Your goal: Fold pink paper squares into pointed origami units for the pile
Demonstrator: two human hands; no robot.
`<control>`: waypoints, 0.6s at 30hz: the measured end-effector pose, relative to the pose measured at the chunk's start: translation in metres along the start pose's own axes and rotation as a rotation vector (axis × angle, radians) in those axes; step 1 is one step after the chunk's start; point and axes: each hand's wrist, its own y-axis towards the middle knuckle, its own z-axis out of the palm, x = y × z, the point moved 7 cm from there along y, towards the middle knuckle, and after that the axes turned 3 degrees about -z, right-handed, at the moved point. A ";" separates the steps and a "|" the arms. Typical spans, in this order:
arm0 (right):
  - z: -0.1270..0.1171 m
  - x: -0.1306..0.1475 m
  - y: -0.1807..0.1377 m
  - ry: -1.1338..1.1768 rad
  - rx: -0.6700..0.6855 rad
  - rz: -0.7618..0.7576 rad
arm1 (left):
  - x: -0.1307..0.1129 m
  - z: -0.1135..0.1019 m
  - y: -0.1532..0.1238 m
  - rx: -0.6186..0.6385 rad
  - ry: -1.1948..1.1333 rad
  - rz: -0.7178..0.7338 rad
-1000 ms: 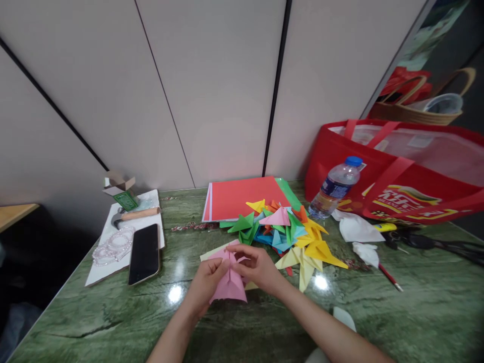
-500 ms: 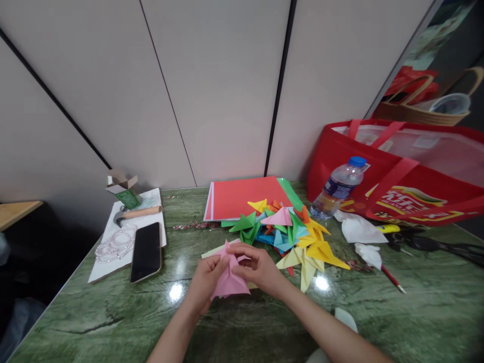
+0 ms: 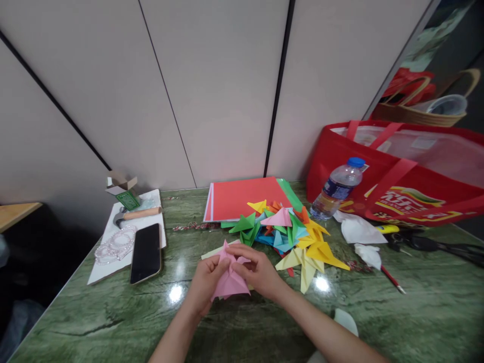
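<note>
Surface: green marble-patterned table (image 3: 113, 322) set against pale wall panels.
Pink paper: a partly folded pink sheet (image 3: 230, 281) sits between both hands, just above the tabletop, its peak pointing away from the person and its wider end toward them, so the long axis runs straight out from the body.
Left hand: the left hand (image 3: 204, 283) pinches the paper's left edge, thumb on top near the peak.
Right hand: the right hand (image 3: 257, 272) pinches the upper right part, fingers curled over the fold; it covers more of the sheet and reaches nearer the peak than the left.
Under the hands: a pale yellow sheet (image 3: 214, 250) lies flat, showing just beyond the left fingers.
Beyond the right hand: a pile of folded paper shapes (image 3: 291, 232) in green, blue, yellow and orange, near the knuckles.
Further out: a stack of red paper (image 3: 242, 197), then a water bottle (image 3: 336, 189) leaning on a red bag (image 3: 397, 171).
Far left of the left hand: a phone (image 3: 145, 253), beaded bracelets (image 3: 113, 244) and a hammer (image 3: 134, 215) on a white board.
</note>
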 end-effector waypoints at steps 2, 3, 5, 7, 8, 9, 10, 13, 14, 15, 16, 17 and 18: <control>0.000 0.003 0.000 -0.002 0.000 -0.030 | 0.000 0.001 0.000 0.002 -0.024 -0.009; 0.001 0.004 0.000 -0.001 0.002 -0.037 | -0.001 0.001 -0.001 0.003 -0.034 -0.012; 0.001 0.005 0.000 0.005 0.001 -0.033 | -0.001 0.001 -0.001 0.004 -0.044 -0.011; 0.002 0.004 -0.001 0.013 0.000 -0.019 | -0.001 0.001 -0.001 0.009 -0.046 -0.006; 0.002 0.004 -0.001 0.014 0.000 -0.016 | -0.001 0.001 -0.001 0.014 -0.044 -0.003; 0.002 0.004 -0.001 0.011 -0.001 -0.017 | -0.001 0.001 0.000 0.019 -0.042 0.000; 0.002 0.004 -0.001 0.006 -0.001 -0.021 | -0.001 0.002 0.000 0.023 -0.040 0.002; 0.002 0.006 -0.002 -0.007 0.003 -0.038 | -0.002 0.003 -0.001 0.038 -0.037 0.005; 0.003 0.006 -0.002 -0.007 0.004 -0.042 | -0.002 0.003 -0.001 0.043 -0.039 0.004; 0.003 0.007 -0.002 -0.006 0.004 -0.044 | -0.002 0.003 -0.001 0.046 -0.040 0.003; 0.003 0.007 -0.002 -0.005 0.004 -0.043 | -0.002 0.003 -0.001 0.049 -0.042 0.001; 0.003 0.008 -0.002 -0.005 0.004 -0.041 | -0.002 0.003 -0.001 0.050 -0.043 0.000; 0.003 0.008 -0.002 -0.008 0.002 -0.037 | -0.002 0.003 -0.001 0.051 -0.044 -0.001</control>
